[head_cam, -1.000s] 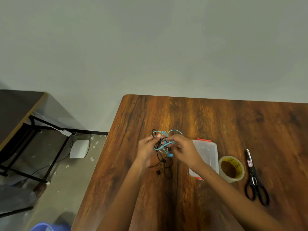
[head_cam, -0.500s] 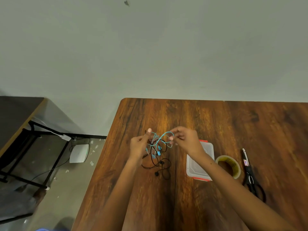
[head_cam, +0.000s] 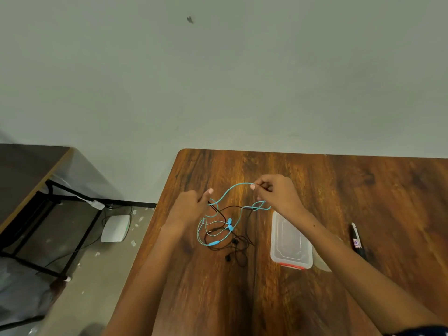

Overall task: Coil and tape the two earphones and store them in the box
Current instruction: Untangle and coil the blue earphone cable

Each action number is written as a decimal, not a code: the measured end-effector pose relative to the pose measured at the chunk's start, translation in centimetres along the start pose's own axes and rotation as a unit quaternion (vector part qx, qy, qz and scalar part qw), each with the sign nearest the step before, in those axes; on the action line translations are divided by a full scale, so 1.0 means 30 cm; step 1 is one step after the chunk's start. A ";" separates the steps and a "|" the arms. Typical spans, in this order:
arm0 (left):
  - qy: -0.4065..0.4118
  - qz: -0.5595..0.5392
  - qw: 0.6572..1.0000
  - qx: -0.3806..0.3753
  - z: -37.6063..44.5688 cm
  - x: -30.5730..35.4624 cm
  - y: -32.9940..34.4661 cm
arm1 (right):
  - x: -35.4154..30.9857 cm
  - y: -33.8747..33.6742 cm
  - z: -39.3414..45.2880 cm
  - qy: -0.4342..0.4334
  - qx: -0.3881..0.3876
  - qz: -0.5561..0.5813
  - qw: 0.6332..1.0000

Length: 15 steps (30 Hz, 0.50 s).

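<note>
A blue earphone [head_cam: 229, 224] and a black earphone [head_cam: 234, 248] lie tangled together on the wooden table [head_cam: 315, 180]. My right hand [head_cam: 276, 195] pinches the blue cable and holds it raised above the table. My left hand [head_cam: 189, 207] grips the cables at the left of the tangle, the thumb sticking up. The blue cable stretches in a loop between both hands. The black buds rest on the table below. The clear plastic box [head_cam: 289, 241] with a red clip sits closed to the right, partly under my right forearm.
A tape roll [head_cam: 320, 260] is mostly hidden behind my right forearm. Black scissors [head_cam: 357, 241] lie at the right. The table's left edge drops to a floor with a white device [head_cam: 116, 228] and a dark desk frame [head_cam: 48, 214].
Both hands moved apart, the right one up and to the right, drawing the blue cable out of the tangle. The camera view shifted downward and nearer.
</note>
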<state>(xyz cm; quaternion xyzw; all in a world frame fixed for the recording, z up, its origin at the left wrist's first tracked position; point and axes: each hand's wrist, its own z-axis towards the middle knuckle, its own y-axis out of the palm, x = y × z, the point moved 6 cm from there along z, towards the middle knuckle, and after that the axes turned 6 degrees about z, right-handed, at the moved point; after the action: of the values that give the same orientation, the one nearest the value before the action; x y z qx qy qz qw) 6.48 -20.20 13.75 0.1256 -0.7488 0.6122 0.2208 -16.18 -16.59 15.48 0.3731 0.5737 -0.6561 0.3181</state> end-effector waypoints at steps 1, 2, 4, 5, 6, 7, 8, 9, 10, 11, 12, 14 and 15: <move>0.006 -0.036 0.999 -0.031 0.002 0.011 0.000 | -0.005 0.002 -0.001 -0.001 -0.003 0.001 1.000; 0.011 -0.069 0.996 -0.056 0.003 0.023 0.000 | -0.011 0.003 0.000 -0.004 -0.004 -0.003 1.000; 0.015 -0.132 0.986 -0.098 0.003 0.039 0.005 | -0.023 0.004 0.005 -0.009 -0.001 -0.015 1.000; 0.013 -0.159 0.980 -0.119 -0.001 0.045 0.008 | -0.025 0.003 0.007 -0.008 0.001 -0.021 1.000; 0.013 -0.173 0.976 -0.133 -0.005 0.049 0.006 | -0.024 0.001 0.010 -0.006 0.002 -0.029 1.000; 0.022 -0.167 0.976 -0.136 -0.008 0.053 0.000 | -0.020 -0.001 0.012 -0.001 0.003 -0.040 0.999; 0.036 -0.144 0.980 -0.129 -0.008 0.056 -0.011 | -0.013 -0.002 0.012 0.004 0.003 -0.053 0.999; 0.053 -0.107 0.986 -0.114 -0.008 0.059 -0.025 | -0.007 -0.001 0.012 0.009 0.001 -0.062 0.998; 0.071 -0.062 0.991 -0.097 -0.008 0.065 -0.038 | 0.000 -0.001 0.010 0.014 -0.001 -0.067 0.998; 0.086 -0.021 0.993 -0.082 -0.007 0.071 -0.049 | 0.004 0.000 0.009 0.019 -0.004 -0.068 0.997; 0.096 0.006 0.993 -0.075 -0.005 0.078 -0.055 | 0.005 0.003 0.008 0.021 -0.010 -0.067 0.998; 0.111 0.017 0.990 -0.086 -0.002 0.097 -0.053 | -0.004 0.014 0.006 0.011 -0.031 -0.062 0.998; 0.119 0.011 0.988 -0.095 -0.003 0.108 -0.047 | -0.013 0.023 0.004 0.001 -0.042 -0.062 0.997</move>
<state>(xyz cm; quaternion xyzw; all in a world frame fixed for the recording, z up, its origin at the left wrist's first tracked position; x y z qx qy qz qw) 4.33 -20.16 16.56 0.0224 -0.7736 0.5508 0.3126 -15.42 -16.80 15.47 0.3237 0.6232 -0.6494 0.2917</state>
